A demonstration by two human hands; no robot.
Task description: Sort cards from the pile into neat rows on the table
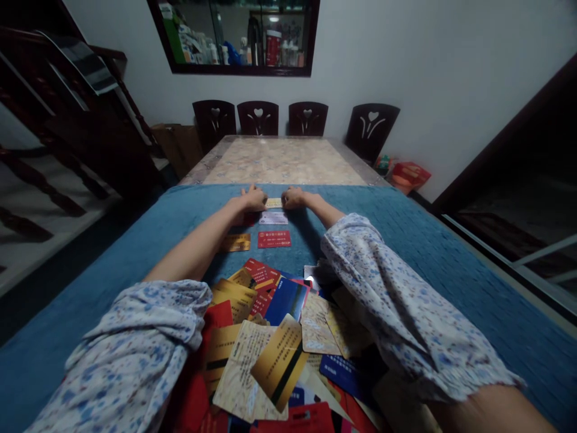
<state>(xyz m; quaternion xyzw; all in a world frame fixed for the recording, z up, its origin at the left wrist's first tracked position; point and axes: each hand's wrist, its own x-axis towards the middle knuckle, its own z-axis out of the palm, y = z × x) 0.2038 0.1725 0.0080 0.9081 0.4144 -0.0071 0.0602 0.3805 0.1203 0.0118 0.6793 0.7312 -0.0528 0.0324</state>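
Observation:
Both my arms reach far forward over a blue cloth [406, 240]. My left hand [253, 198] and my right hand [293, 197] rest on either end of a pale yellow card [273, 203] near the cloth's far edge, fingers curled down onto it. Below it lie a whitish card [273, 218] and a red card [274, 239] in a column. A gold card [235, 242] lies to the left, beside my left forearm. A loose heap of several cards [270, 337], red, gold, blue and beige, lies close to me between my sleeves.
The blue cloth covers the near part of a marble-topped table [282, 161]. Several dark chairs [258, 118] stand along the far wall under a framed opening. A dark staircase [67, 120] is at left; red bags [408, 175] sit on the floor at right.

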